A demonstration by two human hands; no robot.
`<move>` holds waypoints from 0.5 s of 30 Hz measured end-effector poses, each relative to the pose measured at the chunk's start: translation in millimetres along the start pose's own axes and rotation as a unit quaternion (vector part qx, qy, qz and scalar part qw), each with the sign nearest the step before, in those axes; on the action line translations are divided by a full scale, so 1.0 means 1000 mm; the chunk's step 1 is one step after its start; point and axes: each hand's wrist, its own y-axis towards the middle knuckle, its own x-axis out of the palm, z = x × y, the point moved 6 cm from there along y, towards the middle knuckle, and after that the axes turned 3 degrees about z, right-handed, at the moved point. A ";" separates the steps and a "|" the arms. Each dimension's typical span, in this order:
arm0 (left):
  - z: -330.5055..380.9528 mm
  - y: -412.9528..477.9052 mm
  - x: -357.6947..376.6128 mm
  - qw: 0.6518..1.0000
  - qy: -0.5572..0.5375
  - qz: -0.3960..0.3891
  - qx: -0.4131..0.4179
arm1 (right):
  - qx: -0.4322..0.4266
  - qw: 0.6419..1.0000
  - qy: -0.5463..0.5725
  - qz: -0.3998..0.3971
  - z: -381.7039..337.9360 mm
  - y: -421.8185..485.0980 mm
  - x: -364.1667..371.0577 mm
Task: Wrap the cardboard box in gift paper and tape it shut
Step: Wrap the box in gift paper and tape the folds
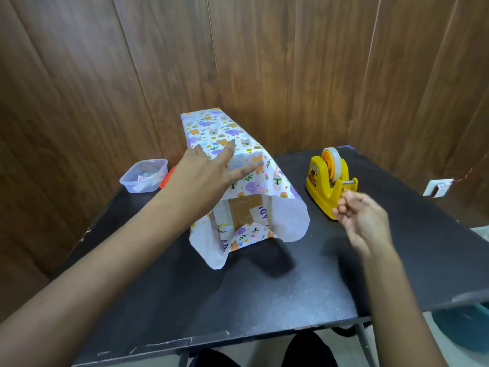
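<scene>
Head view: I'm pinning the gift paper point(211, 129) onto the cardboard box point(244, 207) with my flat, unclenched left hand point(206, 170); my right hand point(365, 218) is hovering at the tape dispenser point(325, 181), grip too blurred to tell.

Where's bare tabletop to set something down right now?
Widest: table front, between the wrapped box and the near edge. Also right of the tape dispenser. Crowded: between box and dispenser, where the right hand is; the plastic container fills the far-left corner.
</scene>
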 end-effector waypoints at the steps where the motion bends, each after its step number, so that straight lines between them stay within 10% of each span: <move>1: 0.000 0.000 0.000 1.000 0.002 -0.002 -0.001 | -0.038 0.998 -0.026 -0.045 -0.010 -0.017 0.012; 8: 0.000 0.001 0.003 1.000 0.006 0.004 0.001 | -0.061 0.948 -0.153 -0.273 0.013 -0.121 0.095; 15: 0.002 0.001 0.004 1.000 0.005 0.002 0.001 | -0.066 0.945 -0.239 -0.213 0.058 -0.102 0.119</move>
